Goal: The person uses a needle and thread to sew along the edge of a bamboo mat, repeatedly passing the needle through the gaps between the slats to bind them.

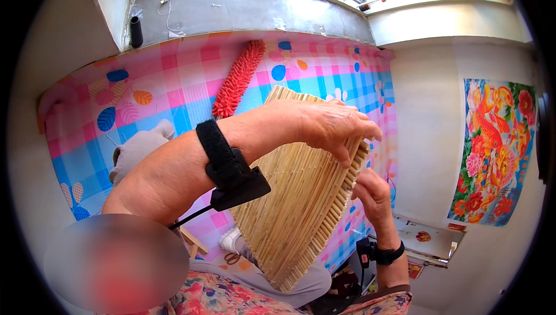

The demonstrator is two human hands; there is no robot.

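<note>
both hands' fingers [347,154] grasp a bamboo mat [295,199] above a checked bedsheet [174,89]

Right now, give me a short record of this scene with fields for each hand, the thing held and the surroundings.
left hand: grips the top edge of the bamboo mat
right hand: holds the mat's right edge, lower down
bamboo mat: tilted, partly hanging, slats running lengthwise
behind: checked pink and blue sheet, red fluffy duster
right wall: flower and fish poster
</note>
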